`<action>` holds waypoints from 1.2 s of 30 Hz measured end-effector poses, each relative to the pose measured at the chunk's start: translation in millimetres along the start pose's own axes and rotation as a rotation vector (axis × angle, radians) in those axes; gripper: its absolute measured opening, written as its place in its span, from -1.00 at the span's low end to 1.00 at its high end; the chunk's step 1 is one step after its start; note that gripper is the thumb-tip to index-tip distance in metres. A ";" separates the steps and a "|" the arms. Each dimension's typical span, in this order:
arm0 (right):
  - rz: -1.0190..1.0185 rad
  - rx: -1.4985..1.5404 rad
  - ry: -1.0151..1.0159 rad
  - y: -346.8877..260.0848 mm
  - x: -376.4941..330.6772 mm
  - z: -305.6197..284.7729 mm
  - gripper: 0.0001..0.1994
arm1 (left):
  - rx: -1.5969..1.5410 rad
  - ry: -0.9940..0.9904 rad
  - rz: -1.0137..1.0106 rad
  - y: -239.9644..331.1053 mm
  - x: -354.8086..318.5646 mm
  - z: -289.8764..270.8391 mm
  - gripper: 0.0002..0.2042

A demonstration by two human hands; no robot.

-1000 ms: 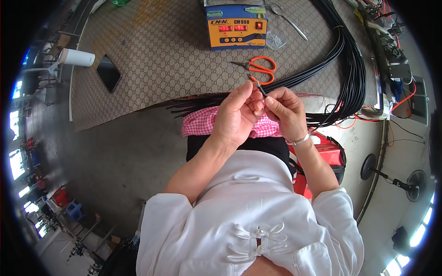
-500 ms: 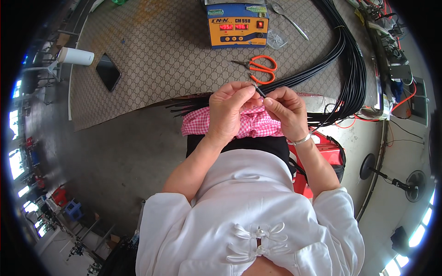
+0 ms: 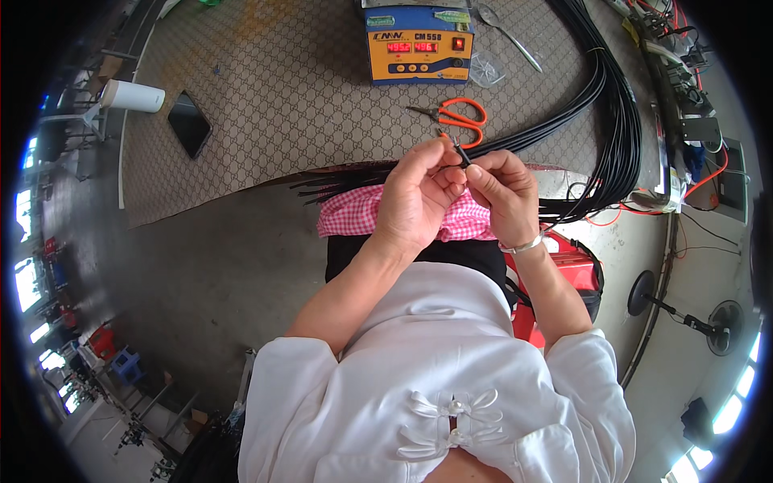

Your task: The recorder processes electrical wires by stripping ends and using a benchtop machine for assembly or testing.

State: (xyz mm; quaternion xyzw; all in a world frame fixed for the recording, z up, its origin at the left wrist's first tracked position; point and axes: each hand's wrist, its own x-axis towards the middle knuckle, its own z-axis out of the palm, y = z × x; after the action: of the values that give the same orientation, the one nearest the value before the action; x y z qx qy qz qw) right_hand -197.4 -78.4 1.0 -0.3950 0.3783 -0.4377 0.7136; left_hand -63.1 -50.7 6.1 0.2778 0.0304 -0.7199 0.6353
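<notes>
My left hand (image 3: 419, 193) and my right hand (image 3: 503, 189) meet over a pink checked cloth (image 3: 354, 216) at the table's near edge. Both pinch the end of a thin black cable (image 3: 462, 155) that sticks up between the fingertips. The cable runs off to the right into a thick bundle of black cables (image 3: 620, 121). My right wrist wears a silver bracelet. Orange-handled pliers (image 3: 459, 117) lie just beyond my fingers.
A blue and orange box with red digit displays (image 3: 417, 44) stands at the far middle of the patterned table mat (image 3: 282, 97). A black phone (image 3: 189, 122) and a white cylinder (image 3: 133, 97) lie at the left. A red case (image 3: 568, 258) sits by my right elbow.
My left hand has turned and closed in on the cable end, now meeting my right hand's fingertips. Both hands stay above the pink cloth.
</notes>
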 end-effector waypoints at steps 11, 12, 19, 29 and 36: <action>0.028 -0.013 -0.044 1.1 -0.6 -4.7 -0.94 | 0.407 -0.025 0.202 6.9 -2.5 1.6 -0.88; 0.008 -0.009 -0.038 1.3 -0.2 -4.2 -0.94 | 0.415 -0.014 0.212 7.0 -2.5 3.2 -0.89; -0.080 0.004 0.022 8.8 -0.2 1.1 -0.94 | 0.061 -0.093 0.075 -1.6 2.8 1.8 -0.90; 0.028 0.002 0.005 -0.7 1.3 -4.1 -0.94 | -0.006 -0.076 -0.022 0.4 2.1 3.5 -0.82; 0.046 0.031 -0.012 -10.0 6.7 -11.8 -0.93 | 0.001 -0.110 -0.050 -1.7 6.9 5.7 -0.77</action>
State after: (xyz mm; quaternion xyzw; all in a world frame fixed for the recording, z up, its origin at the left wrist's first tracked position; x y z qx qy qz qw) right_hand -208.9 -90.4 3.9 -0.3776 0.3761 -0.4248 0.7318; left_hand -67.0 -58.8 7.3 0.2373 0.0020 -0.7497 0.6178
